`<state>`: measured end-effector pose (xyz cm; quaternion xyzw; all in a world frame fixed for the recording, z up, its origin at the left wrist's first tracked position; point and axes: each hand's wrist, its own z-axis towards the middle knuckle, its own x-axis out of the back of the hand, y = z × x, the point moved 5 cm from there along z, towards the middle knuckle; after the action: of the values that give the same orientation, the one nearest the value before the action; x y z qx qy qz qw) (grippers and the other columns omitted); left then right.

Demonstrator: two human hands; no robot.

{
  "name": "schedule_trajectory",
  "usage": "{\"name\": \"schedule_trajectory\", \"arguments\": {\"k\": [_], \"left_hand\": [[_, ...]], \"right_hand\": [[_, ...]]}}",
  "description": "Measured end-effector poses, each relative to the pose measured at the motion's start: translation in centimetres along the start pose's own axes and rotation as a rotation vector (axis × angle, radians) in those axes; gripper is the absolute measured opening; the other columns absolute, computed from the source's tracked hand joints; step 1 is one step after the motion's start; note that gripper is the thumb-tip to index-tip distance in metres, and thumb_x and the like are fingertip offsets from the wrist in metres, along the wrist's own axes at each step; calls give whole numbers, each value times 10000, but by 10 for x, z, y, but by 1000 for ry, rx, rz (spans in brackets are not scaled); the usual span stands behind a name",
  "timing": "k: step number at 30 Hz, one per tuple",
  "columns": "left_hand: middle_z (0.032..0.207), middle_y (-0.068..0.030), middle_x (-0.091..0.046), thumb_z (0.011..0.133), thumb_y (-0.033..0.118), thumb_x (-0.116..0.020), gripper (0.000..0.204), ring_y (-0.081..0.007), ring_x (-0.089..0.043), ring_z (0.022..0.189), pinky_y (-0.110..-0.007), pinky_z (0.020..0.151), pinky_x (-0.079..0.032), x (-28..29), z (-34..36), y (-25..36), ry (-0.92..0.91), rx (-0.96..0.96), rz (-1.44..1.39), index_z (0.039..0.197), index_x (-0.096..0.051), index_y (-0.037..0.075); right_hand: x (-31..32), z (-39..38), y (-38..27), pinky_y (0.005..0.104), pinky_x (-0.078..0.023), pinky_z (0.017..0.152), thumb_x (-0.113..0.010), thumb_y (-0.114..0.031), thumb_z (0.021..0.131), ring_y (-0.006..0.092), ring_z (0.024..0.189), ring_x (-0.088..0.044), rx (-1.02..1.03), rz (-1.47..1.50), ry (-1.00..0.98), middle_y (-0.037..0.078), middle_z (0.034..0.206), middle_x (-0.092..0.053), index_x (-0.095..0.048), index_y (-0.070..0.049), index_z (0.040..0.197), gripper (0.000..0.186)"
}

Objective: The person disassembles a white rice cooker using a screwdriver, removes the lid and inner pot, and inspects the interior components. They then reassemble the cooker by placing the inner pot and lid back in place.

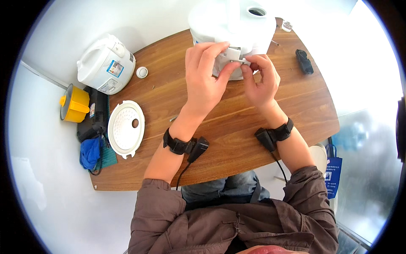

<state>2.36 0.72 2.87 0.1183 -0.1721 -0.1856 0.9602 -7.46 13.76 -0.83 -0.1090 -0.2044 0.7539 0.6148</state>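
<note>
- The small white part (232, 53) is at the near side of the big cooker (211, 19).
- My left hand (203, 76) pinches it.
- My right hand (263, 82) is narrow at its right end; I cannot tell whether it grips.
- 1 smaller cooker (99, 70) stands left of the big cooker.

So a little white piece (233, 53) was pinched by left hand (206, 72) and right hand (261, 80), near side of the chunky white appliance (211, 23). Perforated plate (124, 131) was parked down-left of the appliance, black object (304, 62) to its right.
</note>
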Motion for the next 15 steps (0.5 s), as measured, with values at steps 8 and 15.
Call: {"name": "schedule_trajectory", "arguments": {"k": [8, 15], "left_hand": [[1084, -93, -602, 831, 55, -837, 506, -191, -622, 915, -322, 790, -529, -10, -28, -28, -50, 292, -198, 1253, -559, 19], [1121, -92, -596, 828, 45, -833, 522, -186, -623, 965, -334, 831, -521, -12, -27, -38, -63, 378, -248, 1278, -569, 37]], "right_hand": [[2, 0, 18, 257, -525, 639, -787, 6, 860, 127, 694, -628, -75, 44, 13, 68, 886, -671, -667, -14, 1077, 248], [1, 0, 15, 245, -526, 626, -807, -24, 855, 121, 727, -631, -51, -52, 49, 71, 989, -633, -653, -29, 1149, 331]]}}
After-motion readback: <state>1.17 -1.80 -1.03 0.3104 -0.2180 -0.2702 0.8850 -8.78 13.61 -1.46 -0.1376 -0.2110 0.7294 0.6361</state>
